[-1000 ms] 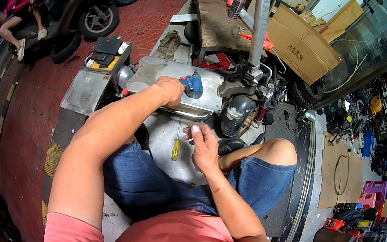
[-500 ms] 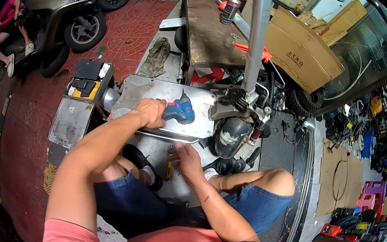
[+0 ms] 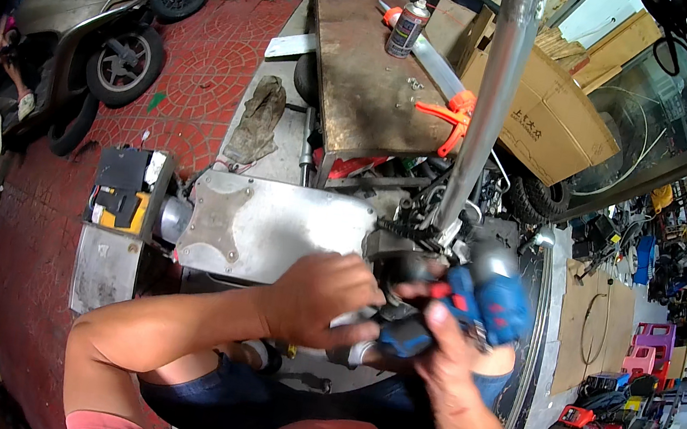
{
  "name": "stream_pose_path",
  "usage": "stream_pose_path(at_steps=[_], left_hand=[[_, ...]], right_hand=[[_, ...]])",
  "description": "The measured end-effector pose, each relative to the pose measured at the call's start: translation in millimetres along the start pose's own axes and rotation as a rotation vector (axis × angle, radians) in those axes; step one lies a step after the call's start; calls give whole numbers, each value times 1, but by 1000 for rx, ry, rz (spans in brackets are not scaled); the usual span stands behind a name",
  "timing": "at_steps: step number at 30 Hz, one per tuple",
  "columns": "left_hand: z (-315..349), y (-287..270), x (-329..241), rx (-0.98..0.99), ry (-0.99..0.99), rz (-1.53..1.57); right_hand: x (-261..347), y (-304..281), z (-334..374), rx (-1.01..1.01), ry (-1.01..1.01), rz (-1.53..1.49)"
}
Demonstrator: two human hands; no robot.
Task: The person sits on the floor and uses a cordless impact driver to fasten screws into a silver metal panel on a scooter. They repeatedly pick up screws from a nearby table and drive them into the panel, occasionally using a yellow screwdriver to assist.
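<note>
In front of my right knee, a blue cordless drill (image 3: pixel 501 311) with red accents is gripped by my right hand (image 3: pixel 451 353), its thumb lying along the handle. The drill is blurred by motion. Its dark and blue battery base (image 3: pixel 405 339) points toward my left hand (image 3: pixel 323 299). That hand is raised over the near edge of the footboard, fingers curled, with a greyish blur at their tips that I cannot make out. The bare metal footboard (image 3: pixel 281 223) belongs to a scooter on the floor, whose silver steering pole (image 3: pixel 495 104) rises beyond the drill.
A wooden workbench (image 3: pixel 358 111) ahead holds a spray can (image 3: pixel 407 29) and an orange caulking gun (image 3: pixel 449 120). Right of it leans a cardboard box (image 3: pixel 560 113). An open electrical box (image 3: pixel 125 193) adjoins the footboard. Motor scooters (image 3: pixel 83 2) and a seated person are far left; tools (image 3: pixel 595 425) crowd the right.
The drill has left the footboard and is now in my right hand, farther right. My left hand has lifted off the footboard and moved right and nearer. The view has shifted slightly.
</note>
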State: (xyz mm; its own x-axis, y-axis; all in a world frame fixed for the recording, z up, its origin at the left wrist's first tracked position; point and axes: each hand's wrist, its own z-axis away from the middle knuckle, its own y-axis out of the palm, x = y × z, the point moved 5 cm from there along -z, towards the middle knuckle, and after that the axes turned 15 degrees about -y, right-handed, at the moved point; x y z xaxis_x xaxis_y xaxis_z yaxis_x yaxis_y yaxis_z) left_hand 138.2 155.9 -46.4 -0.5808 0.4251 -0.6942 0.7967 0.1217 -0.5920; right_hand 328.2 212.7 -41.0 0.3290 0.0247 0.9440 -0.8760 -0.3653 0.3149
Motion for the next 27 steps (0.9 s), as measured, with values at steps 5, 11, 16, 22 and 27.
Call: stream_pose_path(at_steps=[5,11,16,22,27], left_hand=[[-89,-29,119,-229,-353,-161],[-256,-12,252,-285,-637,-438],[-348,10,298,-235,-794,-538],[-363,16,320,-120,-819,-647],[-389,30,331,-61,-819,-679]], right_hand=[[86,-35,-71,-32,-463,156],[58,-68,-142,-265,-483,343],[37,-69,-160,-124,-464,532],[38,-68,-161,159,-630,682],[42,-68,-167,249,-757,820]])
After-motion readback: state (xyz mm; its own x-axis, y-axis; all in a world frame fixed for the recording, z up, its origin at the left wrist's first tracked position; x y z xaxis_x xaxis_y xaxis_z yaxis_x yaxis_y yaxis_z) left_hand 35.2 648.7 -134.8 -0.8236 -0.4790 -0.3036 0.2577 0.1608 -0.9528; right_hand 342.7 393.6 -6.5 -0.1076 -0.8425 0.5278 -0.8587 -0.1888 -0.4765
